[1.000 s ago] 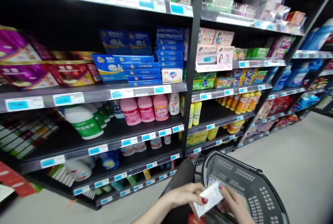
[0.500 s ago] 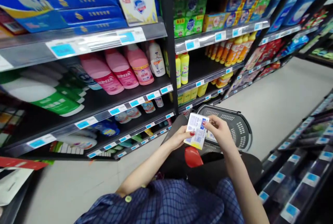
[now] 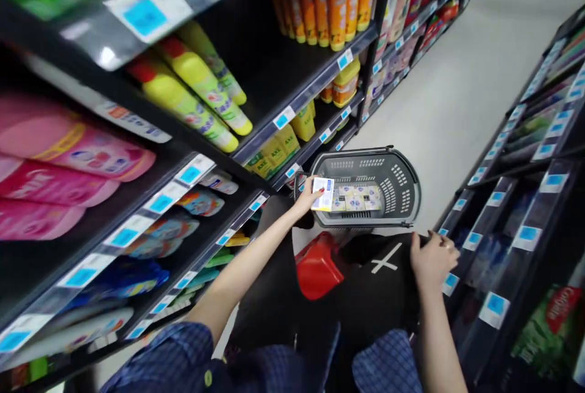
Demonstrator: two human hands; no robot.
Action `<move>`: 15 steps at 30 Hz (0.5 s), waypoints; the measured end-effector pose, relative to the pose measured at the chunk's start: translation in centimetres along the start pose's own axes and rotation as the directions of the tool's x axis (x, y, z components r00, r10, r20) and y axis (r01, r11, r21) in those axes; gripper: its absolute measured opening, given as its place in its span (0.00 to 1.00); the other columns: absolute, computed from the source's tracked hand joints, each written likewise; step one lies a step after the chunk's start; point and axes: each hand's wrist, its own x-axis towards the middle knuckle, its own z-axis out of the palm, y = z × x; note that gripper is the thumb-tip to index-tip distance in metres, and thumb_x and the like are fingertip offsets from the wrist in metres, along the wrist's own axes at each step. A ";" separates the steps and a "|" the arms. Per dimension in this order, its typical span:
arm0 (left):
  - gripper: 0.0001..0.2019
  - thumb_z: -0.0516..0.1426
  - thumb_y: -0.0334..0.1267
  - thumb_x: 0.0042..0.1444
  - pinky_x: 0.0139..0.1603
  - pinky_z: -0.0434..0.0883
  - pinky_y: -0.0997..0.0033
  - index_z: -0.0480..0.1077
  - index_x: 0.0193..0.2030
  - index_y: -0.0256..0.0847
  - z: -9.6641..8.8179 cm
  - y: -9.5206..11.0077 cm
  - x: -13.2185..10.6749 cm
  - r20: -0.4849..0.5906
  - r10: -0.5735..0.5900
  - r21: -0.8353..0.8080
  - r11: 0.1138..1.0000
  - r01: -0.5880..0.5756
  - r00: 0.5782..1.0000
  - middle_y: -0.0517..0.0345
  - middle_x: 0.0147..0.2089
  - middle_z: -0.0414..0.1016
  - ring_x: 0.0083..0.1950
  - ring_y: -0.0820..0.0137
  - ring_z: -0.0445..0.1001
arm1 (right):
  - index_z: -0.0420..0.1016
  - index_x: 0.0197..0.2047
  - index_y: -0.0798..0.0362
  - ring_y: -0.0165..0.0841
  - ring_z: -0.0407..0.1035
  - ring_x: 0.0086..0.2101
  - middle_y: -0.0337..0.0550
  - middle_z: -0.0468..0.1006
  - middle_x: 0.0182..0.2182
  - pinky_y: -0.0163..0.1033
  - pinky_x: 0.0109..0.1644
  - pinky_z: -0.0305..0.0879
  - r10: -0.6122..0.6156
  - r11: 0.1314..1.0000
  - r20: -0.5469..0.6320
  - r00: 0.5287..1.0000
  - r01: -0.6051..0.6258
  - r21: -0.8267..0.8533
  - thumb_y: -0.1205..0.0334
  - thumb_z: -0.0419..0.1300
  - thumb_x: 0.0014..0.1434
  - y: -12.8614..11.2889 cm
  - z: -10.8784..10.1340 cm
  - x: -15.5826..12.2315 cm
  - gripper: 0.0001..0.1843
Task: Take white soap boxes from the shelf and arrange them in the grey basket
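My left hand (image 3: 308,199) is closed on a small white, blue and yellow soap box (image 3: 323,194), thumb on its printed face, above the left end of a grey shopping basket (image 3: 365,164). In the basket lie several similar soap boxes (image 3: 361,198), packed flat together on the bottom. My right hand (image 3: 434,259) is empty beside my right knee, close to the right-hand shelves. Its fingers are loosely bent, with the thumb apart from them.
Shelves (image 3: 315,91) on the left hold yellow bottles (image 3: 201,88), orange bottles (image 3: 338,0) and pink bottles (image 3: 82,149). Low shelves (image 3: 507,234) run along the right. A red object (image 3: 317,268) lies between my knees. Pale aisle floor (image 3: 457,94) stretches ahead.
My right hand has let go of the soap box and moved right, to my knee. My left hand now holds the box alone, at the basket. The view has turned right and downward.
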 end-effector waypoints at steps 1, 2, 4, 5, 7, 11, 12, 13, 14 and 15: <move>0.31 0.58 0.30 0.52 0.52 0.74 0.63 0.53 0.63 0.39 1.1 -1.1 3.1 -0.009 -0.015 0.045 0.999 0.016 1.000 0.50 0.52 0.72 0.49 0.66 0.75 | 0.74 0.53 0.62 0.58 0.60 0.53 0.65 0.70 0.53 0.56 0.49 0.59 0.001 1.000 0.014 1.000 -0.001 0.002 0.47 0.51 0.58 0.5 1.1 0.0 0.30; 0.31 0.58 0.28 0.51 0.52 0.73 0.63 0.55 0.62 0.38 2.2 -2.3 6.0 -0.009 -0.039 0.076 0.996 0.040 0.999 0.51 0.50 0.73 0.48 0.67 0.75 | 0.75 0.51 0.62 0.57 0.61 0.52 0.64 0.72 0.52 0.56 0.49 0.59 -0.004 1.000 0.020 1.000 0.003 0.013 0.47 0.51 0.59 0.8 2.0 0.0 0.29; 0.30 0.59 0.27 0.50 0.52 0.73 0.63 0.57 0.60 0.38 4.0 -5.0 11.1 -0.009 -0.093 0.130 0.987 0.094 0.996 0.53 0.48 0.74 0.46 0.68 0.76 | 0.77 0.47 0.61 0.53 0.64 0.50 0.61 0.75 0.48 0.54 0.52 0.60 -0.032 0.998 0.002 0.999 0.032 0.046 0.48 0.50 0.60 1.3 3.0 0.4 0.27; 0.30 0.60 0.28 0.49 0.51 0.73 0.63 0.58 0.60 0.38 4.7 -6.5 13.3 -0.017 -0.119 0.162 0.979 0.120 0.993 0.54 0.47 0.75 0.45 0.68 0.76 | 0.77 0.46 0.62 0.51 0.66 0.49 0.60 0.76 0.47 0.53 0.53 0.60 -0.058 0.996 -0.017 0.998 0.059 0.062 0.49 0.50 0.61 1.4 3.3 0.6 0.26; 0.29 0.62 0.29 0.49 0.50 0.73 0.64 0.60 0.59 0.38 5.7 -9.8 17.0 -0.041 -0.172 0.227 0.958 0.176 0.984 0.53 0.47 0.76 0.45 0.68 0.76 | 0.77 0.44 0.62 0.48 0.68 0.50 0.59 0.77 0.46 0.51 0.57 0.59 -0.131 0.988 -0.041 0.991 0.134 0.082 0.50 0.49 0.63 1.6 3.4 1.1 0.25; 0.29 0.63 0.29 0.50 0.51 0.72 0.66 0.62 0.59 0.39 6.6 -16.9 22.4 -0.130 -0.273 0.363 0.882 0.302 0.953 0.51 0.49 0.77 0.48 0.66 0.76 | 0.75 0.46 0.62 0.48 0.67 0.54 0.59 0.76 0.49 0.53 0.61 0.57 -0.179 0.983 0.008 0.984 0.178 0.055 0.52 0.50 0.66 1.5 3.0 1.5 0.22; 0.29 0.63 0.29 0.51 0.53 0.71 0.66 0.62 0.60 0.40 6.8 -18.7 23.4 -0.154 -0.294 0.398 0.856 0.332 0.943 0.51 0.50 0.77 0.49 0.66 0.76 | 0.75 0.48 0.61 0.48 0.66 0.56 0.59 0.76 0.50 0.54 0.62 0.56 -0.161 0.986 0.031 0.987 0.159 0.041 0.53 0.50 0.66 1.6 2.9 1.5 0.21; 0.28 0.62 0.30 0.52 0.54 0.70 0.65 0.62 0.60 0.40 6.9 -20.4 24.3 -0.176 -0.313 0.432 0.827 0.359 0.933 0.50 0.51 0.77 0.51 0.65 0.76 | 0.74 0.49 0.60 0.48 0.66 0.57 0.59 0.75 0.51 0.55 0.63 0.56 -0.134 0.991 0.049 0.990 0.132 0.036 0.54 0.51 0.65 1.9 2.8 1.4 0.20; 0.28 0.62 0.30 0.53 0.55 0.69 0.65 0.63 0.61 0.41 7.0 -22.0 25.1 -0.197 -0.328 0.465 0.798 0.383 0.924 0.49 0.53 0.77 0.53 0.64 0.75 | 0.74 0.50 0.59 0.48 0.65 0.57 0.59 0.74 0.52 0.56 0.63 0.56 -0.100 0.994 0.068 0.993 0.097 0.043 0.54 0.52 0.65 2.4 2.8 1.4 0.19; 0.27 0.62 0.30 0.54 0.57 0.67 0.65 0.63 0.61 0.42 7.2 -23.5 25.7 -0.217 -0.341 0.497 0.768 0.405 0.914 0.48 0.54 0.76 0.55 0.63 0.75 | 0.73 0.51 0.58 0.49 0.65 0.58 0.59 0.73 0.53 0.56 0.64 0.56 -0.052 0.997 0.106 0.993 0.046 0.061 0.54 0.54 0.63 3.1 2.7 1.4 0.20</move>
